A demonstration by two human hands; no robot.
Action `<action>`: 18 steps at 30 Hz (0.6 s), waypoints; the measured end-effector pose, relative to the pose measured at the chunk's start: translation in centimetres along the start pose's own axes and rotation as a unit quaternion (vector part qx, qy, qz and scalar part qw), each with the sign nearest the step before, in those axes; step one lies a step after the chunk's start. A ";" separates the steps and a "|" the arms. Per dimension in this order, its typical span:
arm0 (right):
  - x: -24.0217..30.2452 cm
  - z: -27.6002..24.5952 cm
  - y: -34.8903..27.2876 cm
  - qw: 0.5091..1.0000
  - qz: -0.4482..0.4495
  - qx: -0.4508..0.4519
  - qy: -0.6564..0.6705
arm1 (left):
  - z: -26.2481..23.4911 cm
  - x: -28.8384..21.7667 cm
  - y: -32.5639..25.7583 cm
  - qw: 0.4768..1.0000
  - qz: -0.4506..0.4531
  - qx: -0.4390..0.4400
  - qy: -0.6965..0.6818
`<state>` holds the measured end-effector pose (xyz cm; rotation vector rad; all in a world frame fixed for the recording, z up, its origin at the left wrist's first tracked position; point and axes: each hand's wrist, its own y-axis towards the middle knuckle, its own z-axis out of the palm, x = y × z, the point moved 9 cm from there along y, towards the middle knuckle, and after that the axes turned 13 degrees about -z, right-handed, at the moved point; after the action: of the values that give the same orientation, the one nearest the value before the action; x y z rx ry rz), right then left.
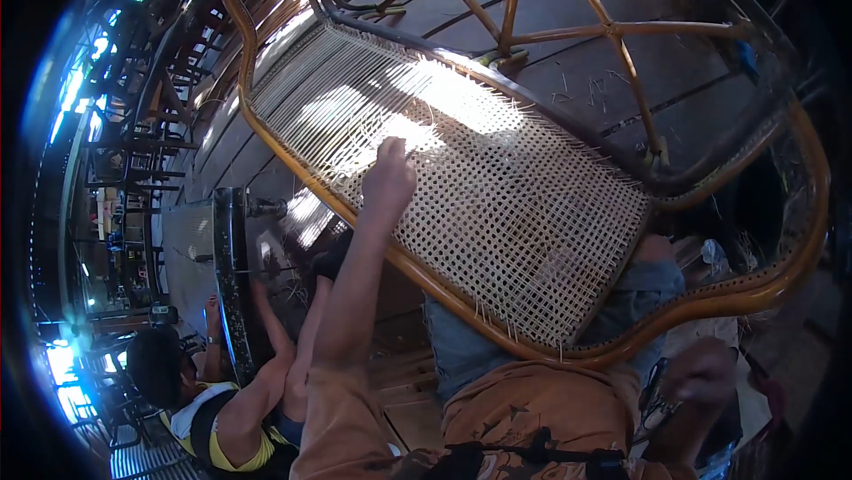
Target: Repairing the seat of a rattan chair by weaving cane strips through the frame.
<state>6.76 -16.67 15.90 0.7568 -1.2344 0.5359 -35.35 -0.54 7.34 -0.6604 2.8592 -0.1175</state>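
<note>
A wooden chair frame (312, 185) with a woven cane panel (515, 205) lies across my lap. The near right part shows a finished-looking open mesh; toward the far left only parallel cane strands (297, 81) span the frame. Over the border between the two, my left hand (389, 177) is closed, its fingertips at the weave. Whatever it pinches is too small to make out. Loose strand ends stick up around it in bright sunlight. My right hand (701, 372) is off the panel at the lower right, smeared by motion, so its fingers cannot be read.
Curved poles of the chair's frame (612, 29) rise beyond the panel over a dark plank floor (568, 1). A person in a yellow and black top (240, 427) sits at my left beside a dark upright board (232, 276). Stacked furniture frames (151, 161) line the far left.
</note>
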 end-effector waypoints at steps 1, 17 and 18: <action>-1.3 2.2 3.2 0.995 0.067 0.070 -0.028 | 0.6 1.2 2.1 1.000 -0.006 -0.005 0.003; -23.0 -0.8 16.5 0.930 0.258 -0.261 -0.001 | 4.2 -0.4 -0.5 0.981 0.155 0.113 -0.017; -23.4 -0.9 17.4 0.930 0.246 -0.273 0.031 | 4.2 -0.3 -0.7 0.981 0.157 0.115 -0.018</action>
<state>-11.45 -3.90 -3.00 -0.0494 -1.4307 0.5745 -33.89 -1.13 3.35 -0.1622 2.8126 -0.3748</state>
